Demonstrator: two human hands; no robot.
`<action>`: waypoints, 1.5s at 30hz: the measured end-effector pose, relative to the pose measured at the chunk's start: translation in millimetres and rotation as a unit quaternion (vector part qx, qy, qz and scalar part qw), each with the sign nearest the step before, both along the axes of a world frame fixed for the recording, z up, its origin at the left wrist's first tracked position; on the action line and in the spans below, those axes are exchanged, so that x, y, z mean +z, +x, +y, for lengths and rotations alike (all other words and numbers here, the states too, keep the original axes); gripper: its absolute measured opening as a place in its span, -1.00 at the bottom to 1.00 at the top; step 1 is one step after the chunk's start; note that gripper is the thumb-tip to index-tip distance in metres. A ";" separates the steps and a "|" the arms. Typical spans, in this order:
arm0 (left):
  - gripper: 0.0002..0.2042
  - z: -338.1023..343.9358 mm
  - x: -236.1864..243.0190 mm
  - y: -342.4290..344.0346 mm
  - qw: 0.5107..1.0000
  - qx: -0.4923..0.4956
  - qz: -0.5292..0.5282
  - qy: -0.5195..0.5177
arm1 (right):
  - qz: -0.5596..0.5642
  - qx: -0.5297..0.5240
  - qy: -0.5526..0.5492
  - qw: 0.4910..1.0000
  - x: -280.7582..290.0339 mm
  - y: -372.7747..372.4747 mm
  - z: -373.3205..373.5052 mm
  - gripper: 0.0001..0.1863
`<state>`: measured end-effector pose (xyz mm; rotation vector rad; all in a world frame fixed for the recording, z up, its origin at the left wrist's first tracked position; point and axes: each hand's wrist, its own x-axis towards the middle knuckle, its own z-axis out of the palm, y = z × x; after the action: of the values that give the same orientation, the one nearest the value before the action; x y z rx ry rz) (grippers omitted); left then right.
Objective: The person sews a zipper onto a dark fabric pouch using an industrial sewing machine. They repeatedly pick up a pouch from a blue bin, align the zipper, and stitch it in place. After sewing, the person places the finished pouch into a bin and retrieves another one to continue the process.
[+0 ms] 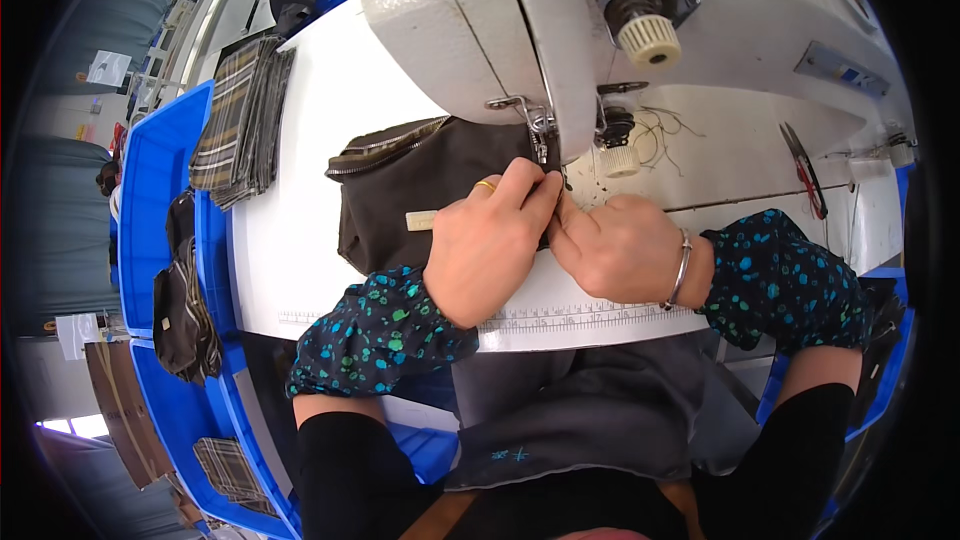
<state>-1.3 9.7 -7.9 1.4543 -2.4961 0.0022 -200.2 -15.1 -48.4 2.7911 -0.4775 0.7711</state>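
Looking down from the head view at a dark brown zip bag on a white table, right-hand end up by the presser foot of a white sewing machine. Long axis roughly left to right, zip edge pointing off to the far left, tan label facing up. Can't see inside.

Left hand mostly closed, bent fingers pinching the bag's edge just near of the presser foot. Right hand curled up right beside, fingertips pinching that same edge.

Container check: big blue bin on the left, dark brown fabric pieces slung over the near end. Nearer blue bin holding plaid pieces. Stack of plaid fabric along the table's far left edge. Another blue bin at the near right, dark stuff inside, too cut off to make out. Also got snips and loose thread over on the right.
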 end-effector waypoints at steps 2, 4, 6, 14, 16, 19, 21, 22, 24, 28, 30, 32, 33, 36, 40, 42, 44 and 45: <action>-0.55 -1.4 -0.7 -1.3 1.000 0.006 -0.013 -0.009 | 0.000 0.002 0.009 1.000 -0.8 0.0 -2.0 -0.76; -0.56 -1.1 -4.1 -1.6 1.000 0.010 -0.023 -0.016 | 0.000 0.001 0.008 1.000 -1.2 0.2 -3.2 -0.76; -0.62 -3.3 -5.1 -0.3 0.998 -0.008 -0.026 -0.051 | 0.001 -0.002 -0.002 1.000 -1.6 0.8 -3.5 -0.77; -0.66 -12.2 -9.5 -0.3 0.997 -0.011 -0.008 -0.080 | 0.006 -0.008 0.007 1.000 -1.6 1.1 -9.0 -0.76; -0.65 -13.4 -10.3 -0.4 0.996 -0.011 0.000 -0.087 | 0.007 -0.008 0.009 1.000 -1.5 0.5 -10.0 -0.76; -0.66 -14.5 -11.2 -0.5 0.996 -0.010 0.006 -0.086 | 0.001 -0.012 0.007 1.000 -1.0 0.8 -11.1 -0.75; -0.66 -16.9 -12.7 -0.8 0.995 -0.010 0.011 -0.094 | 0.002 -0.022 0.002 1.000 -1.8 1.2 -11.3 -0.74; -0.66 -17.8 -12.7 -0.1 0.995 -0.008 0.012 -0.098 | 0.006 -0.023 0.001 1.000 -0.5 1.5 -12.9 -0.73; -0.66 -21.5 -13.9 2.6 0.995 -0.002 0.010 -0.101 | 0.012 -0.024 -0.001 1.000 2.9 1.8 -17.3 -0.72; -0.68 -23.0 -8.9 8.9 0.995 -0.019 0.026 -0.092 | 0.013 -0.028 0.012 0.999 3.2 -0.4 -17.9 -0.70; -0.70 -20.8 -4.9 15.0 0.995 -0.022 0.043 -0.087 | 0.021 -0.039 0.012 0.999 5.4 -0.7 -18.0 -0.69; -0.70 -21.6 -2.5 18.7 0.993 -0.040 0.049 -0.096 | 0.017 -0.052 0.013 0.998 2.3 -1.9 -16.3 -0.71; -0.71 -23.0 -0.5 19.8 0.992 -0.054 0.044 -0.109 | 0.014 -0.059 0.014 0.998 1.0 -2.7 -15.3 -0.71; -0.73 -21.2 -0.1 18.6 0.990 -0.076 0.018 -0.121 | -0.006 -0.035 0.021 0.999 1.1 -1.3 -10.5 -0.70; -0.75 -16.2 -8.1 11.2 0.985 -0.096 -0.037 -0.137 | 0.002 -0.028 0.007 1.000 2.0 -1.1 0.0 -0.72; -0.75 -14.9 -8.0 9.9 0.985 -0.098 -0.043 -0.137 | 0.003 -0.031 0.008 0.999 2.0 0.6 7.4 -0.73; -0.75 -15.0 -8.9 8.7 0.986 -0.102 -0.043 -0.125 | -0.001 -0.030 0.011 0.999 1.5 1.0 8.8 -0.74; -0.75 -14.9 -9.4 8.2 0.987 -0.103 -0.042 -0.119 | -0.004 -0.029 0.012 0.999 1.1 1.4 9.2 -0.75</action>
<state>6.9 -5.1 -17.3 1.1203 -2.5967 0.3184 -198.8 -5.9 -47.4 2.7843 -0.5703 0.7694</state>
